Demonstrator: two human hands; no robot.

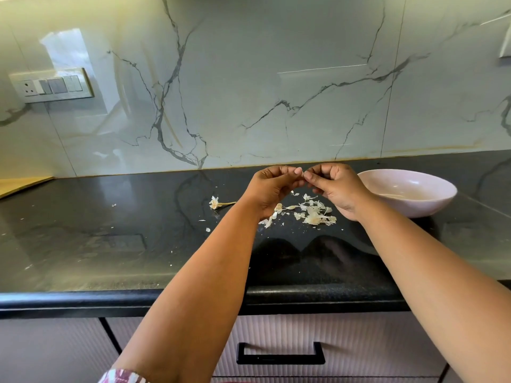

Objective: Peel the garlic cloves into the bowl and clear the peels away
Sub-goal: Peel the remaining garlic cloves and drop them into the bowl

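Garlic clove: hidden between the fingertips of both hands, held above the tabletop just left of the bowl; too small and covered to make out.
Left hand: fingers curled, tips pinched together at the meeting point with the other hand; what they clamp cannot be seen clearly.
Right hand: fingers curled likewise, tips touching those of the left hand, thumb and forefinger pinched on the same small thing.
Peels: a loose scatter of pale papery skins on the tabletop directly below the hands, with smaller flecks spread around.
Garlic stem: a dry root end with a thin stalk, lying apart to the left of the peels.
Bowl: pale pink, shallow, upright on the tabletop just right of the right hand; contents cannot be told.
Tabletop: dark glossy stone.
Wall: veined marble panels behind, with a switch plate at left.
Drawer: ribbed pale front with a black handle, below the tabletop edge.
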